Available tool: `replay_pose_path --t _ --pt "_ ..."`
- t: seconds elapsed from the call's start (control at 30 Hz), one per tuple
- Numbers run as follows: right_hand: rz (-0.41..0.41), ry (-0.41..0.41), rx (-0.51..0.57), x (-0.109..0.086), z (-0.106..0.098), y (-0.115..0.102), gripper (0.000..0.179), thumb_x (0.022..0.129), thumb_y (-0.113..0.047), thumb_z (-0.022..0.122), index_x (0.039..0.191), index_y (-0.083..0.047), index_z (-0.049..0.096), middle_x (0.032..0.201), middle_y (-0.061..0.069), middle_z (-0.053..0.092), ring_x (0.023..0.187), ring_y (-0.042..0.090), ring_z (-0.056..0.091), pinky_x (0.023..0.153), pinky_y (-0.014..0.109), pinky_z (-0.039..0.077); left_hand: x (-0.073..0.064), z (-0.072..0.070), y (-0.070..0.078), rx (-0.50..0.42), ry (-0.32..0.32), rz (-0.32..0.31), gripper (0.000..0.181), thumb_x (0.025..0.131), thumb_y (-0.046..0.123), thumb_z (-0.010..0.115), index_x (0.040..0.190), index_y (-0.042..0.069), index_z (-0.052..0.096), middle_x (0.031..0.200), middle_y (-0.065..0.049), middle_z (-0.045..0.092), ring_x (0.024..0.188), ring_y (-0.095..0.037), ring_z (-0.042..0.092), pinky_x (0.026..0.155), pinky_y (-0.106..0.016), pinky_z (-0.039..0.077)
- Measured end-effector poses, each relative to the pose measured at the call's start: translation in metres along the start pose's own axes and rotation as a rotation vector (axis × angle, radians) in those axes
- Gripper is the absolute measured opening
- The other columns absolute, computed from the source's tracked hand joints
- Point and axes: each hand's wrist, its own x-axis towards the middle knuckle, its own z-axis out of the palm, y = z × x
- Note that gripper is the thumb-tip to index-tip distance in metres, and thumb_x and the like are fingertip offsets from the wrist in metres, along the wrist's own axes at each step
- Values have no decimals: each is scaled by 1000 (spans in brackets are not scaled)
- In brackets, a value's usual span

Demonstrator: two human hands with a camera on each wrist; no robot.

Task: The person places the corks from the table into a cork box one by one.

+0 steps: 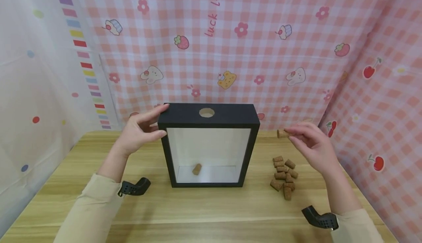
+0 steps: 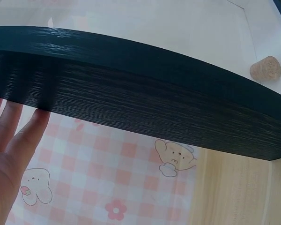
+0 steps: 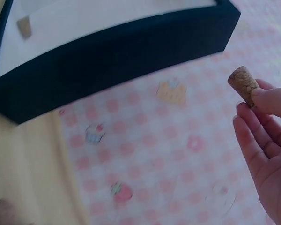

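Note:
A black shadow box [image 1: 208, 119] with a clear front and a round hole [image 1: 206, 112] in its top stands upright on the table. One cork [image 1: 196, 169] lies inside, on the white floor. My left hand [image 1: 136, 131] holds the box's upper left corner, thumb at the front edge and fingers reaching to the back edge. Off to the box's right, above the table, my right hand [image 1: 310, 144] pinches another cork [image 3: 243, 85] between thumb and fingers, one end sticking out. Below that hand lies a loose pile of several corks [image 1: 280, 175].
The wooden table [image 1: 211, 213] runs under everything. A pink checked curtain [image 1: 211, 60] hangs right behind the box, with another checked cloth [image 1: 382, 118] on the right and a white dotted cloth [image 1: 36, 85] on the left. Each wrist carries a black camera mount [image 1: 135, 187].

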Motion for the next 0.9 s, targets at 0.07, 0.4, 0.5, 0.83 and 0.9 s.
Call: replay_pose_path --t 0.07,0.4,0.5,0.83,0.9 --pt "-41 15 48 11 2 -6 32 80 29 60 108 14 68 111 5 61 98 10 59 80 15 50 0 0 0 3 0 1 65 83 -13 70 143 4 53 152 -6 42 132 -13 48 94 -24 49" --pt "-169 35 228 58 12 -34 22 88 16 63 110 17 67 112 10 62 94 16 60 75 17 50 1 0 0 1 -9 0 66 83 -14 70 144 4 52 154 -11 39 131 -13 49 95 -27 48" --pt "-195 2 247 68 17 -39 22 88 14 64 110 17 67 113 12 61 98 18 61 82 19 51 0 0 0 1 -8 0 66 83 -14 70 144 4 52 153 -9 40 131 -12 49 96 -27 48" --pt "-225 -141 162 93 42 -61 29 83 22 64 110 11 69 110 15 61 101 20 59 86 23 52 0 0 0 -18 -10 -1 66 83 -14 69 144 4 52 154 -13 37 129 -12 51 95 -27 49" --pt "-231 -159 126 97 47 -65 33 81 24 64 109 9 70 109 15 61 101 20 58 84 23 52 -1 0 0 -12 -8 -7 66 83 -14 70 144 5 52 154 -15 36 129 -12 51 95 -27 49"
